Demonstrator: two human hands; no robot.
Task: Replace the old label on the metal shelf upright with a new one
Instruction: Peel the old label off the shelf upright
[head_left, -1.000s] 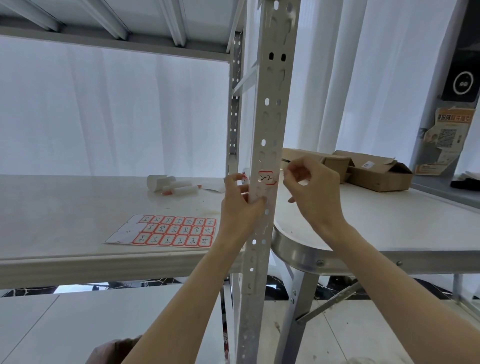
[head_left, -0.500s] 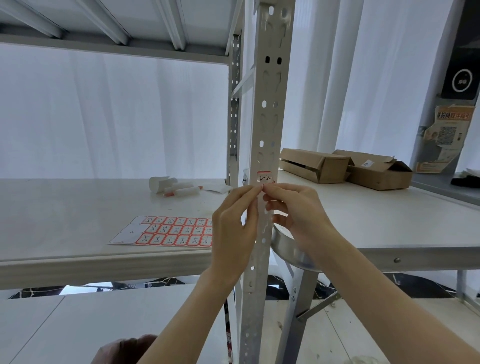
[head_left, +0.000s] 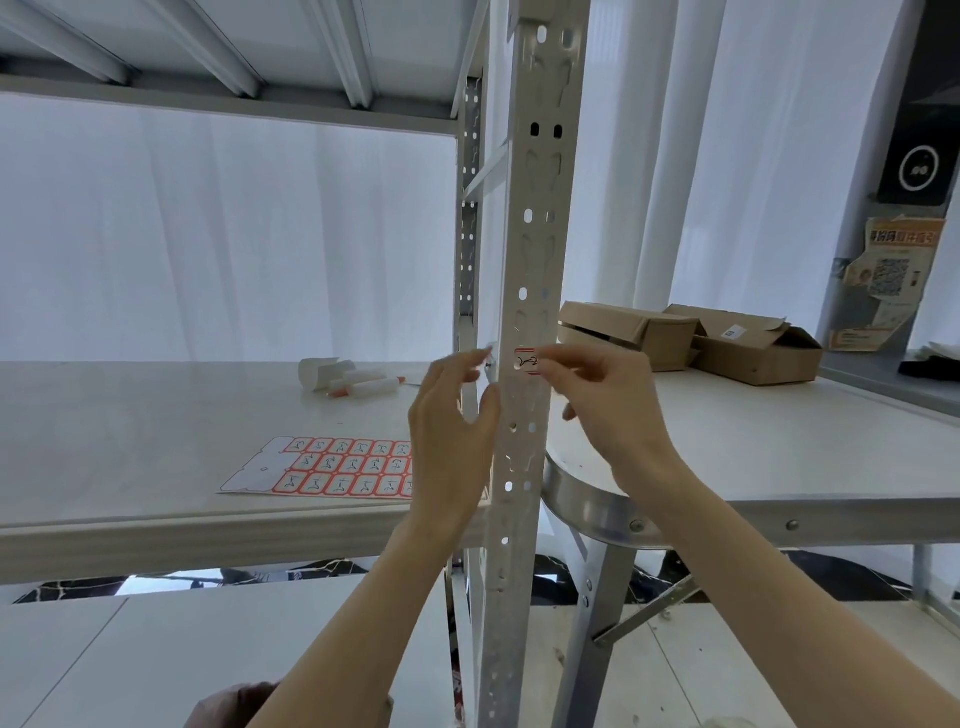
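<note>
A red-edged label (head_left: 525, 361) sits on the shelf upright (head_left: 535, 234) at mid-frame. The right hand (head_left: 608, 410) has fingertips at its right edge; whether its grip pinches or presses, I cannot tell. The left hand (head_left: 449, 431) hovers open just left of the upright. The label sheet (head_left: 322, 467) lies on the shelf (head_left: 130, 426), lower left. The swap looks unfinished.

The upright (head_left: 540, 249) is pale painted metal, smooth and matt; its label (head_left: 529, 358) looks like paper. The table rim (head_left: 587, 506) is shiny bare metal, the boxes (head_left: 618, 325) dull cardboard.
</note>
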